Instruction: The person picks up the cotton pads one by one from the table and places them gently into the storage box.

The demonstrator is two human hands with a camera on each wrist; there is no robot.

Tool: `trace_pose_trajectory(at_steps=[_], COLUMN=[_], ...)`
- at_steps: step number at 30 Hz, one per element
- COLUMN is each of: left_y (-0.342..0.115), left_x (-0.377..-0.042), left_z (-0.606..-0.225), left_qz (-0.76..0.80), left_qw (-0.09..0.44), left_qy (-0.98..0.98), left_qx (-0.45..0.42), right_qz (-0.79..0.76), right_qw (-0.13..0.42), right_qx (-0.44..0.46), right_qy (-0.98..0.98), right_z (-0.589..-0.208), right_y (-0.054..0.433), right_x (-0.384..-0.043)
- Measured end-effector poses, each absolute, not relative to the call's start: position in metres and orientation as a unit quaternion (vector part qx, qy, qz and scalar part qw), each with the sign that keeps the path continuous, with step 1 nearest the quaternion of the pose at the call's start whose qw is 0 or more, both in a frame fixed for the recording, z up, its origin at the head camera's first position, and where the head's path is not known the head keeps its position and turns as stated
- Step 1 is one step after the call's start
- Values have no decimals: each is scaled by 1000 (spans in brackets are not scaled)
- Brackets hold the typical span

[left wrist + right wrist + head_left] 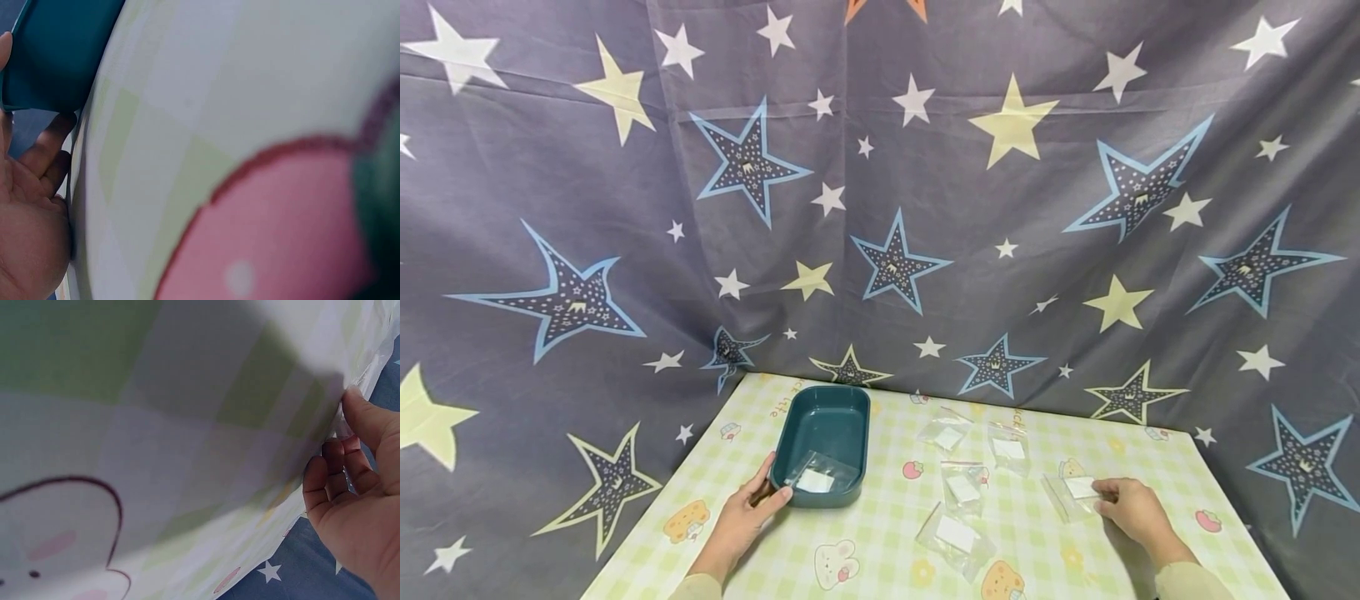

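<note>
A dark teal rectangular tray stands at the left of the table, and one clear zip bag with a white piece inside lies in its near end. My left hand holds the tray's near-left corner, thumb at the front and fingers along the side. In the left wrist view the fingers reach under the tray. On the right, my right hand pinches the right edge of another clear zip bag with a white piece in it. That bag shows only as a sliver of plastic in the right wrist view.
Between the hands lie several more clear bags, among them a near one, a middle one and a far one. The checked tablecloth has printed cartoons. A grey star-patterned curtain hangs behind the table.
</note>
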State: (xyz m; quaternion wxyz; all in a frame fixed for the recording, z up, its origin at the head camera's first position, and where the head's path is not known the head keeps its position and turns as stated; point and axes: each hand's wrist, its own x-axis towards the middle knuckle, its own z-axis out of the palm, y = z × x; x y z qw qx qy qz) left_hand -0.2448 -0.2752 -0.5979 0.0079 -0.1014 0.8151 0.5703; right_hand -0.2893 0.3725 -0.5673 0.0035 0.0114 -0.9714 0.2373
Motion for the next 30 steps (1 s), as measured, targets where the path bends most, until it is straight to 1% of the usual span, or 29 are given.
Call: trace_pose_trajectory(at_steps=[11, 30], left_y=[-275, -275], left_x=[-245, -245], left_z=[-599, -599], left_qz=[565, 567], left_qw=[3, 1], left_qy=[819, 818], left_qx=[-96, -95], right_qz=[238, 236], right_qw=[1, 0], right_qx=[-5, 0], right_qy=[-971, -972], right_z=[-566, -567], right_y=[370, 370], right_x=[-290, -290])
